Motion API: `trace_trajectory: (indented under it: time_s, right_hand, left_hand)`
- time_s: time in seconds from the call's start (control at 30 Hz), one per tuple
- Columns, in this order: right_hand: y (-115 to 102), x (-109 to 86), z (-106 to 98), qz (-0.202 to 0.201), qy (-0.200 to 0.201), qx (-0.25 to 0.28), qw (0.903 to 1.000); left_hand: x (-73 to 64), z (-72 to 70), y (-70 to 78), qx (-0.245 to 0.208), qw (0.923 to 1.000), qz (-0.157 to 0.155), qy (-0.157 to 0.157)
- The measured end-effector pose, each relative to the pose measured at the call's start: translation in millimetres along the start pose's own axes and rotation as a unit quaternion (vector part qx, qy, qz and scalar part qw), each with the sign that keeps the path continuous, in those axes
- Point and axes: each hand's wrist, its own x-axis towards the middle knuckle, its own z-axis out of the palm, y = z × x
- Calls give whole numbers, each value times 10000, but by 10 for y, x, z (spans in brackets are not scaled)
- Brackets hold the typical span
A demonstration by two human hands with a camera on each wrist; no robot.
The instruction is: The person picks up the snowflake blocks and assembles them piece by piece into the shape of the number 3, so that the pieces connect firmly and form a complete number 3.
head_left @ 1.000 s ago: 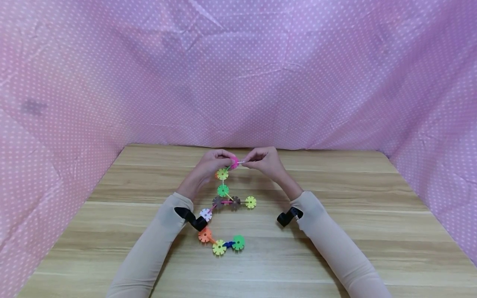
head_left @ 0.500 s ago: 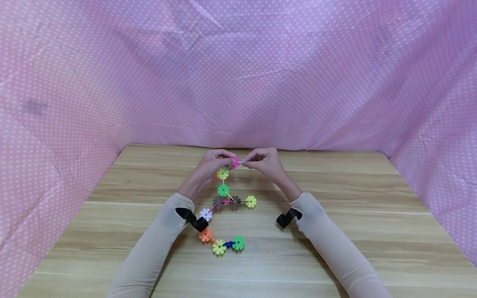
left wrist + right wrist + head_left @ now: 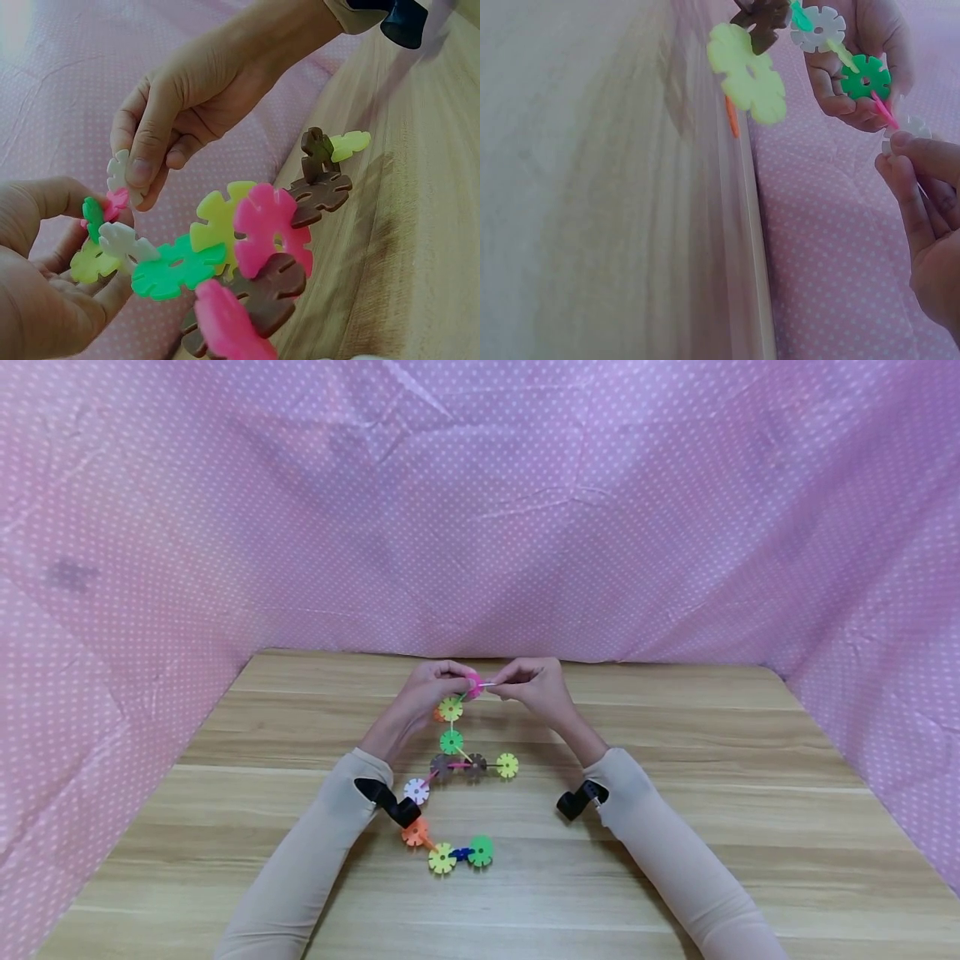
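Observation:
A chain of slotted plastic snowflake discs runs between and below the hands. My left hand (image 3: 427, 689) grips its far end, thumb and fingers around the pink disc (image 3: 474, 686) and the green disc (image 3: 865, 78) beside it. From there hang a yellow disc (image 3: 451, 708), another green disc (image 3: 452, 742) and brown discs (image 3: 475, 766). My right hand (image 3: 537, 687) pinches a white disc (image 3: 118, 172) between thumb and fingertips, edge against the pink disc (image 3: 115, 204). A side branch ends in a yellow disc (image 3: 507, 766).
Nearer me, the chain continues with a white disc (image 3: 416, 791), an orange disc (image 3: 416, 832), a yellow disc (image 3: 442, 858) and a green disc (image 3: 481, 851) on the wooden table (image 3: 675, 760). An orange piece (image 3: 732, 117) lies near the table's far edge. Pink dotted cloth (image 3: 525, 527) surrounds the table.
The hands keep the same hold on the pink and white discs. The chain has shifted very slightly to the right.

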Motion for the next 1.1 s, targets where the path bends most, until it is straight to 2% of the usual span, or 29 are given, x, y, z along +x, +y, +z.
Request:
trace_trajectory:
  time_s: [0.2,0.5,0.7,0.87,1.1]
  right_hand:
    - [-10,-2,11,-45,-75,-87,9999]
    - [15,9,59,237,-51,-84,9997]
    - [-11,4,67,558,-224,-160,9981]
    - [-11,16,51,872,-585,-120,9944]
    - [29,14,-10,1379,-1073,-310,9841]
  left_hand:
    - [12,6,-14,54,10000,-59,43]
    - [-2,-24,-22,249,9996,-81,102]
    - [-14,-95,13,314,9991,-131,-250]
    - [-18,-191,25,685,9957,-142,-604]
    - [-20,-332,36,1071,9914,-235,-709]
